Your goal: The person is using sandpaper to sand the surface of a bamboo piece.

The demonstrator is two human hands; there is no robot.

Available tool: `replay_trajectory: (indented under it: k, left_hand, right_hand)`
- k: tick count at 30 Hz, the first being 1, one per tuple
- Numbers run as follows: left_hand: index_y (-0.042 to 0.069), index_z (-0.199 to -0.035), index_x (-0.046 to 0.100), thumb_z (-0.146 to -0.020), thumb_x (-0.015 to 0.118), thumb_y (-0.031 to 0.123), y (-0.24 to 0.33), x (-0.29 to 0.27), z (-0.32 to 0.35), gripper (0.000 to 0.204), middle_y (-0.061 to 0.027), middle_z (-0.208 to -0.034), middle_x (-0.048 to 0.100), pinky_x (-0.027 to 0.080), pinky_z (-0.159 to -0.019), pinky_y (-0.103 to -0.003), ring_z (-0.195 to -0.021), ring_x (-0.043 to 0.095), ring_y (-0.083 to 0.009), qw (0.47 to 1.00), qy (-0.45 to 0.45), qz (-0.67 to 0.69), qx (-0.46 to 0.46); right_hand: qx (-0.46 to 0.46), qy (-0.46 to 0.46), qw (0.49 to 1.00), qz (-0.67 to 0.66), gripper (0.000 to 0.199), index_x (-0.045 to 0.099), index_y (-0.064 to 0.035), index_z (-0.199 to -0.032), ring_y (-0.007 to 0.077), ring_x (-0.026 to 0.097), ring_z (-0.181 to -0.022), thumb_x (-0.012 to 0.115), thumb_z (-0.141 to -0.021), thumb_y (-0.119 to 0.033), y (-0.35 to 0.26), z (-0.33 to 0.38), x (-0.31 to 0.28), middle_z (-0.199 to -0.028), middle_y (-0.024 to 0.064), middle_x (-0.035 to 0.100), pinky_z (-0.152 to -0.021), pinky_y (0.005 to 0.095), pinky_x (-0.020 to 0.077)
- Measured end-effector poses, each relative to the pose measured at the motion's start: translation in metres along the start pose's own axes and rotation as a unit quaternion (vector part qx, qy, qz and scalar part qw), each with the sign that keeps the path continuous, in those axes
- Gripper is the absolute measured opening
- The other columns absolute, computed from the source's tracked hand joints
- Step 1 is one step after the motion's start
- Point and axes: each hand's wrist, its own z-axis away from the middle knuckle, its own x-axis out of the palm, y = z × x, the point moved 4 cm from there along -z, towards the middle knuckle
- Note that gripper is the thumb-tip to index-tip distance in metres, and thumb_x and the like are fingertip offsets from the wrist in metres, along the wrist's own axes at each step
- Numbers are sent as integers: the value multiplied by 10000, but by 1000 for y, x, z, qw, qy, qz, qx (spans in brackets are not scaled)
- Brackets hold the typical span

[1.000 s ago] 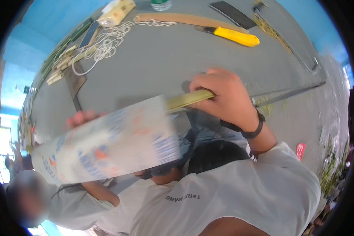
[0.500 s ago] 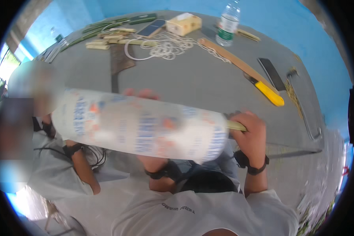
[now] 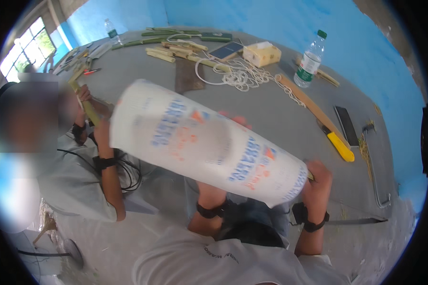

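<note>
A large curved sheet of sandpaper, its white back printed in blue and orange, slants across the middle of the head view. My left hand is closed around it, mostly hidden behind; only fingertips show over the far edge and the wrist below. At the sheet's right end, my right hand closes on a greenish bamboo strip, of which just a short end shows. The rest of the strip is out of sight behind the sheet.
On the grey table lie white cord, bamboo pieces, a cleaver, a wooden strip, a yellow-handled knife, phones, a tissue box, a bottle and a hacksaw. A co-worker at left holds a bamboo stick.
The view has shifted, so the table things appear lower and further right. The sandpaper now slants more steeply, with its left end higher. The co-worker's bamboo stick has come into sight.
</note>
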Motion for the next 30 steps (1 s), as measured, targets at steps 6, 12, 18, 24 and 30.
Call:
replay_trajectory:
  k: [6,12,18,24,30]
  left_hand:
    - [53,-1667,253,-1041,504,661,-39,8,9,909,-250,-1684,334,355,-1245,-577,-1569,333,-388,992,-68,13,-108]
    - [81,-1679,240,-1065,426,672,2,12,18,872,-264,-1701,298,320,-1255,-599,-1586,299,-403,992,62,-101,33]
    - [34,-1658,241,-1065,416,677,-39,18,13,892,-268,-1688,313,323,-1254,-603,-1550,355,-437,987,-18,-24,-155]
    - [11,-1634,276,-1083,449,592,-13,-39,43,819,-244,-1628,406,369,-1231,-573,-1507,424,-395,983,125,-137,-17]
    - [33,-1575,410,-1147,457,276,-19,-58,54,494,-121,-1535,536,436,-1186,-438,-1410,519,-281,962,50,-263,56]
  right_hand:
    - [39,45,993,-98,183,596,35,-811,367,554,-668,730,-791,-88,9,8,0,-739,195,597,-615,397,441]
    - [-7,23,999,-40,118,664,28,-836,361,561,-677,709,-789,-72,3,3,2,-735,177,630,-622,398,439]
    - [-36,74,983,-162,170,614,47,-825,356,521,-662,721,-784,-79,-3,3,-2,-728,189,595,-626,397,420]
    - [-8,23,1000,-10,173,587,15,-780,371,547,-656,717,-786,-99,-5,0,2,-673,171,551,-601,406,412]
    - [50,5,998,-37,161,688,18,-837,332,621,-692,706,-831,-142,10,6,1,-776,174,675,-645,430,475]
